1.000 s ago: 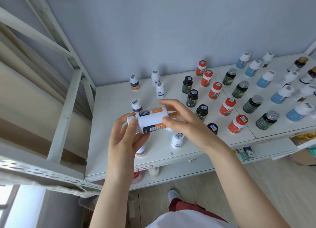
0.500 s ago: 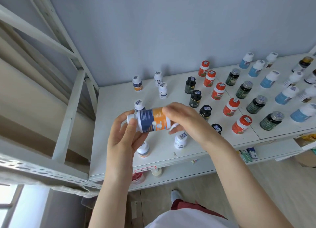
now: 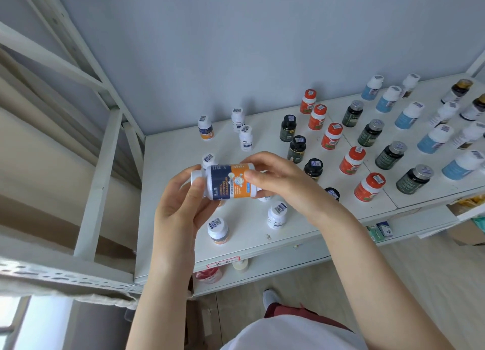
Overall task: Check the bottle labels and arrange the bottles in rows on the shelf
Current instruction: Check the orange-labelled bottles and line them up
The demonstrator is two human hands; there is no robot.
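Both hands hold a white bottle with a navy and orange label (image 3: pixel 227 182) sideways above the white shelf (image 3: pixel 173 181), its label facing me. My left hand (image 3: pixel 181 205) grips the cap end, thumb on the neck. My right hand (image 3: pixel 278 179) holds the base end with fingers curled round it. On the shelf stand diagonal rows of black bottles (image 3: pixel 297 148), orange-capped bottles (image 3: pixel 332 136), dark green bottles (image 3: pixel 370 132) and blue-labelled white bottles (image 3: pixel 409 115). Loose white bottles stand at the left: one (image 3: pixel 205 127) near the wall and one (image 3: pixel 218 230) near the front edge.
White metal uprights (image 3: pixel 99 181) frame the shelf's left side, with a grey wall behind it. A lower shelf (image 3: pixel 288 257) holds a red-lidded jar (image 3: pixel 208 275) and small boxes (image 3: pixel 380 230). A cardboard box (image 3: pixel 469 234) sits at the right edge. Bare shelf surface lies at the left.
The bottle has been turned in my hands: the white barcode side faced me before, now the navy and orange front faces me. The hands stayed in place.
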